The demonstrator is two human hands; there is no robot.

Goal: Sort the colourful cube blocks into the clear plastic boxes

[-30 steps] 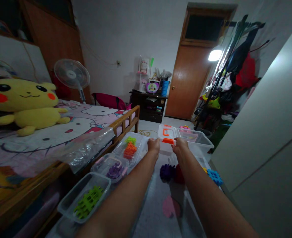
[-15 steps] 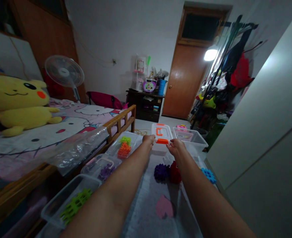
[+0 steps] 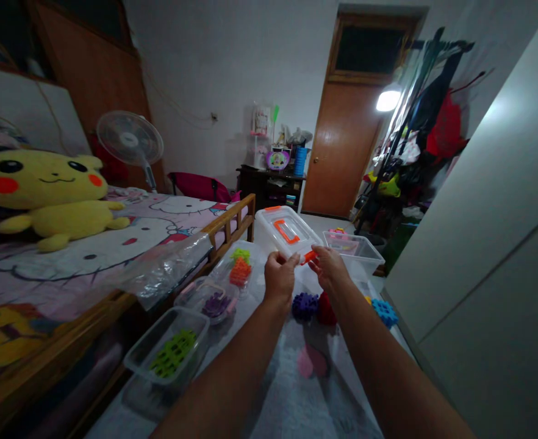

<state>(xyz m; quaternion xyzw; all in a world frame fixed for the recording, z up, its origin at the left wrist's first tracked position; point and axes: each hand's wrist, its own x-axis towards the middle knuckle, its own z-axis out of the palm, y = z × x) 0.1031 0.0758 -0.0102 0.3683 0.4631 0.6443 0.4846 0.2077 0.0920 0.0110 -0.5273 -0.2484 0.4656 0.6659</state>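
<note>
A clear plastic box lid (image 3: 282, 231) with an orange handle and orange clips is lifted and tilted in front of me. My left hand (image 3: 279, 275) grips its near edge, fingers curled. My right hand (image 3: 327, 268) pinches the orange clip at the lid's near right corner. Below and behind the lid stands an open clear box (image 3: 354, 251). Purple (image 3: 305, 306), red (image 3: 326, 310) and blue (image 3: 384, 313) interlocking toy pieces lie on the floor under my hands.
Along the wooden bed frame (image 3: 225, 227) sit clear tubs holding green pieces (image 3: 174, 353), purple pieces (image 3: 214, 303) and orange and green pieces (image 3: 240, 268). A yellow plush (image 3: 49, 195) lies on the bed. A white cabinet wall (image 3: 493, 244) runs on the right. A fan (image 3: 129, 139) and a door (image 3: 344, 152) are behind.
The lid, resting flat on its box a second ago, has been raised and pulled toward me, tilted up. Both hands have drawn back with it.
</note>
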